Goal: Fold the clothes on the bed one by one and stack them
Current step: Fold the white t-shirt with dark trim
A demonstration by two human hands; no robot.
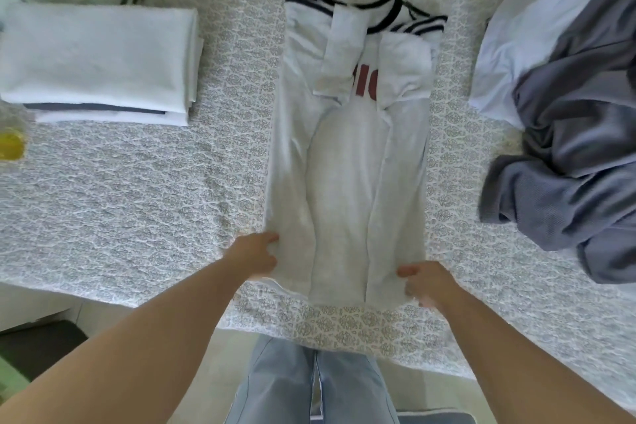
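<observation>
While both hands pinched its hem corners at the bed's near edge, left hand (256, 256) and right hand (425, 282), the white shirt (344, 162) ran lengthwise away toward its collar.

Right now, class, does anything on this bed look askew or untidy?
Yes: the grey garment lies crumpled at the right edge, unfolded. On the white shirt, held at its hem by both hands, the folded-in left sleeve sits slanted, not square.
</observation>
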